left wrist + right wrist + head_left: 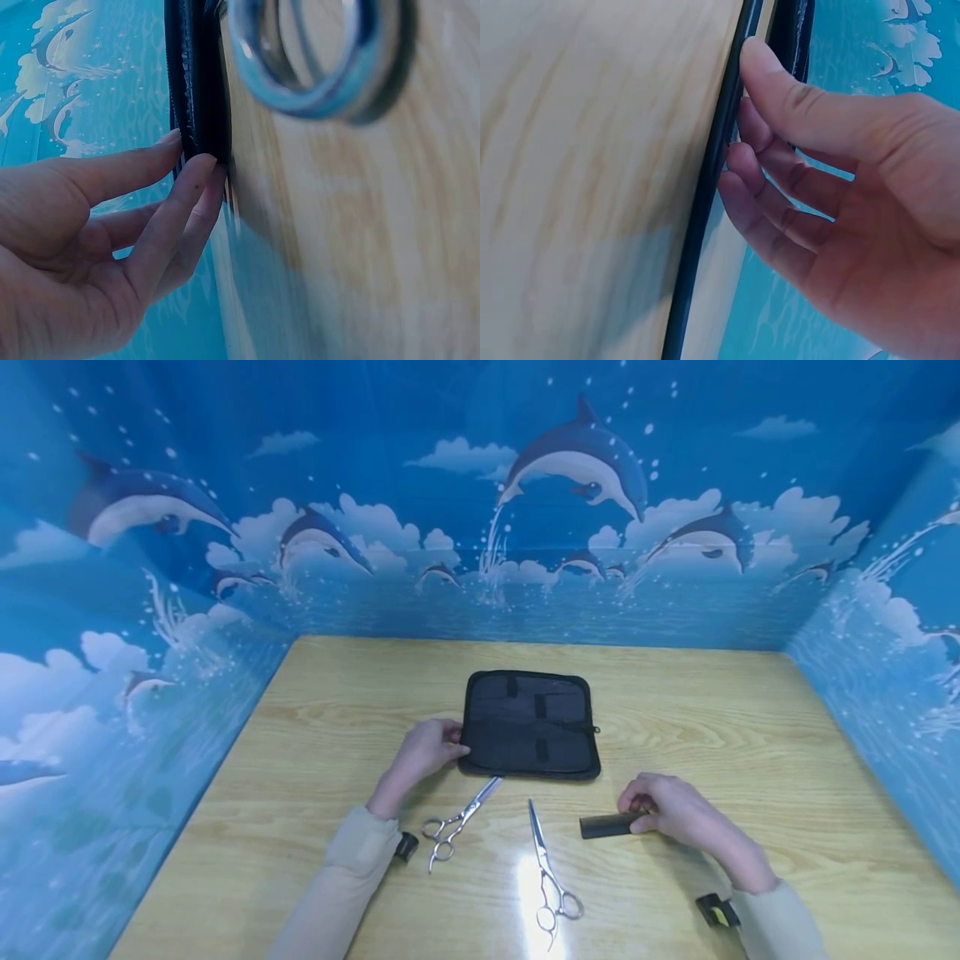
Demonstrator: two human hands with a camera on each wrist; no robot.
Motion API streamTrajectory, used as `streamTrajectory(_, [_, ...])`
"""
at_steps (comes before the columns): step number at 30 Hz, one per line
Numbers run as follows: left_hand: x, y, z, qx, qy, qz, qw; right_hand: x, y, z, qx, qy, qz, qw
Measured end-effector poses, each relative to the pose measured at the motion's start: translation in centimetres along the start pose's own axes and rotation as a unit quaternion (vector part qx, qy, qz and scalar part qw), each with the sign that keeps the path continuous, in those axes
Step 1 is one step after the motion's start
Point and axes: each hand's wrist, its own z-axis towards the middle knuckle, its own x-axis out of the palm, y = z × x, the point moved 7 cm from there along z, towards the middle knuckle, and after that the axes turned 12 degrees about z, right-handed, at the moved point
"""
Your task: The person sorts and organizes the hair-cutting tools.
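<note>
An unfolded black zip case (531,727) with elastic loops lies on the table. My left hand (426,750) pinches the case's left edge between thumb and fingers, and the left wrist view shows that edge (206,90) at the fingertips. A flat black comb (604,826) is pinched in my right hand (671,806), to the right of the scissors. From the right wrist the comb (694,247) appears edge-on as a thin dark strip. One pair of silver hairdressing scissors (465,814) points its tips to the case's lower edge. A second pair (543,860) lies between the hands.
The wood-grain table (712,710) is bounded behind and at both sides by blue dolphin-print sheeting (450,585). A silver scissors ring (300,101) stands close to the left wrist camera. A dark strap device (717,911) sits at the right wrist.
</note>
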Motion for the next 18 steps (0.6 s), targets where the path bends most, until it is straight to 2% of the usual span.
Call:
streamTrajectory(7, [0.13,0.07,-0.01,-0.001,-0.003,0.008,1.0000,0.26,0.06,-0.03,0.012,0.005,0.012,0.9998])
streamTrajectory(18, [0.03,-0.01,-0.07,-0.006,0.001,0.011,0.9999,0.31,-0.04,-0.18,-0.015,0.009,0.055,0.9983])
